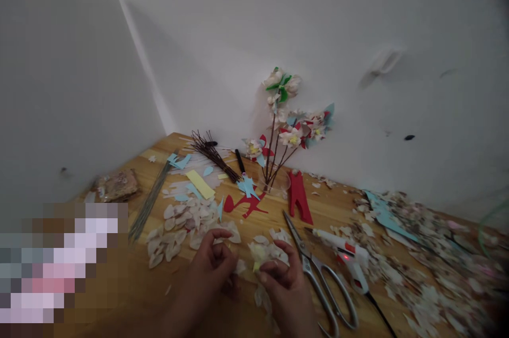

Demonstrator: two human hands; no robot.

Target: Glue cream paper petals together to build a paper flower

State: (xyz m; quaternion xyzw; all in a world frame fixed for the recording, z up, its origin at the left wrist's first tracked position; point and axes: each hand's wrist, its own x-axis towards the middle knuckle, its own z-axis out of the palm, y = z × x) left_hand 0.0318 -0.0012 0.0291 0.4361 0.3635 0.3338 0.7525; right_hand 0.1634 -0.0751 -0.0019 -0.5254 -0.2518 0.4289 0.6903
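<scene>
My right hand (285, 277) pinches the base of a small white and yellow flower (256, 254) between thumb and fingers. To its left, my left hand (217, 259) has its fingers curled together, and whatever is between the fingertips is too small or blurred to make out. Pale petals (194, 214) lie in a loose pile just beyond my left hand. Beside my right hand rest large silver scissors (305, 256) with their blades nearly closed. A white glue gun (345, 247) with a lit red light lies to the right of the scissors.
Flower stems stand in a clear cup (281, 184) by the wall. Red paper pieces (299, 197), a yellow strip (200, 184), a bundle of brown twigs (217, 157) and grey wires (153, 195) lie around. Dried petals (401, 253) heap up at right.
</scene>
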